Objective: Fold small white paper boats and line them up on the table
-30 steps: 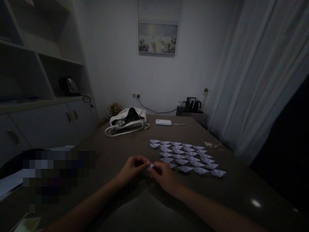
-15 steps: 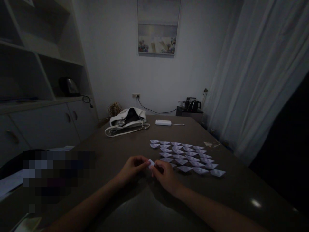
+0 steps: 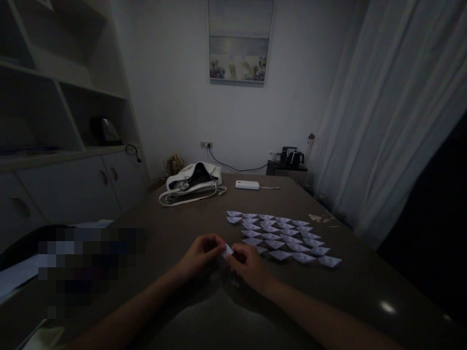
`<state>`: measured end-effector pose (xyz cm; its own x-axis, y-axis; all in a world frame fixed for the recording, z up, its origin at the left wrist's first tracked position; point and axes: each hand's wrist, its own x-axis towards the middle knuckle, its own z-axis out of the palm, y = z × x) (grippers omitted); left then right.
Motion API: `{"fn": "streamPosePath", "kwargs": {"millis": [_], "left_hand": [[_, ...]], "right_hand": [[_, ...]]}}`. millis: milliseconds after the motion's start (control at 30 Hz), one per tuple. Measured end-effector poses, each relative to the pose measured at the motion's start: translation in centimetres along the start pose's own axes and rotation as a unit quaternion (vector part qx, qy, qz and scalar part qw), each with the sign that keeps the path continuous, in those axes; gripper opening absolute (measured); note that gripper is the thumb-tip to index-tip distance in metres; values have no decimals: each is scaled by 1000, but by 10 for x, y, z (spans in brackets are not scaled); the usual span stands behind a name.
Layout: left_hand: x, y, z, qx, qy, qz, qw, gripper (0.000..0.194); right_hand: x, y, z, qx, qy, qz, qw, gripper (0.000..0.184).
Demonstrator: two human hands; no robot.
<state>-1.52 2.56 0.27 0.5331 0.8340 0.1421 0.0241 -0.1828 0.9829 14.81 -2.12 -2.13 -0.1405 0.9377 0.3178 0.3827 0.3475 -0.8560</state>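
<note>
Between my two hands is a small folded piece of white paper (image 3: 228, 250), held just above the table. My left hand (image 3: 203, 253) pinches its left side between thumb and fingers. From the right, my right hand (image 3: 251, 265) grips the other side, its fingertips curled over much of the paper. To the right of my hands, folded paper boats (image 3: 291, 239) lie on the dark table (image 3: 204, 316) in several rows; my right hand partly covers the nearest row's left end.
Further back on the table lie a white handbag (image 3: 193, 182) and a white power bank (image 3: 247, 185) with a short cable. Papers (image 3: 22, 277) lie at the left edge beside a blurred patch. White flakes or scraps (image 3: 319, 218) mark the right edge.
Both hands stay in nearly the same place. The folded paper has turned slightly and my right fingers have shifted on it. The paper boats have not moved.
</note>
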Motion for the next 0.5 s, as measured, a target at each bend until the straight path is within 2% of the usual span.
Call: {"fn": "streamPosePath", "kwargs": {"millis": [133,267,367,500], "left_hand": [[-1,1,0,4,-22,8,1000,30],[0,-1,1,-15,-38,9,999,31],[0,-2,2,-9,-32,8,999,32],[-1,-2,2,9,-53,7,999,32]], "right_hand": [[-2,0,1,26,-23,-4,999,28],[-3,0,1,52,-38,-9,998,40],[-2,0,0,56,-30,-4,998,44],[-1,0,-2,74,5,-4,997,46]]}}
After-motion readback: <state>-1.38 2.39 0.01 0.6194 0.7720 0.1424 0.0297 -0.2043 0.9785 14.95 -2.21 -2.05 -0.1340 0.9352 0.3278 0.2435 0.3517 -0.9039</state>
